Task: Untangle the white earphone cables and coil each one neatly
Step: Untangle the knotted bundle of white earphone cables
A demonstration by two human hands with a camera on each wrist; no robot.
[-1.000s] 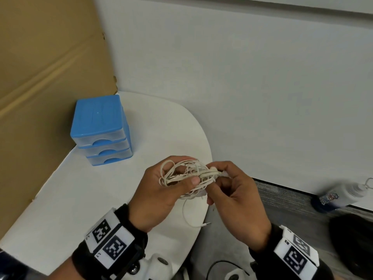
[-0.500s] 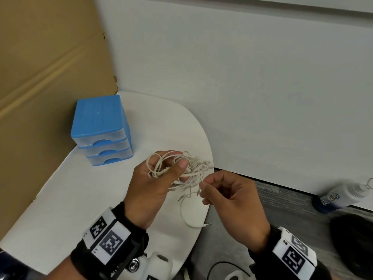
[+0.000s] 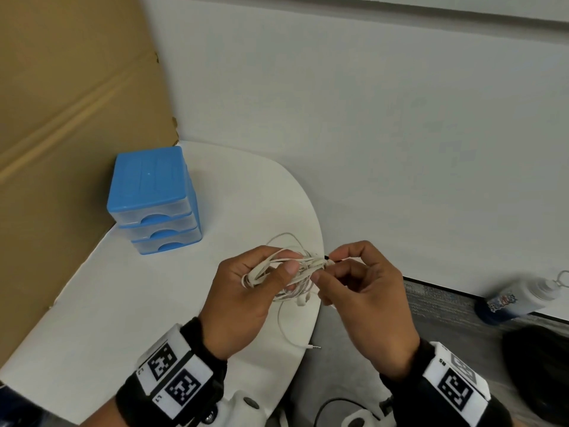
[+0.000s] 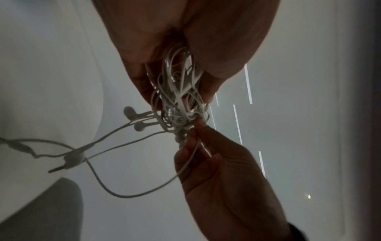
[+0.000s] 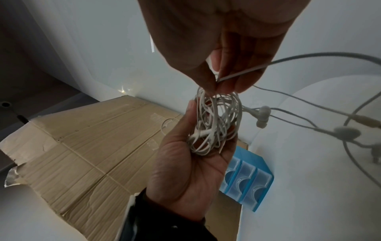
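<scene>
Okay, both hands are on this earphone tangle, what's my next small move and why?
Probably draw the strand your right hand pinches gently away from the tangle. Your left hand grips the bundle firmly, and a plug end already hangs free, so that strand may slide out.

"L1" on left wristband (image 3: 160,396)

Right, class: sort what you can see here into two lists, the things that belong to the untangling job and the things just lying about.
Part of the job:
tangled white earphone cables
left hand, holding the bundle
right hand, pinching a strand
loose plug end

Just lying about:
blue mini drawer unit
cardboard sheet
white squeeze bottle
white table
</scene>
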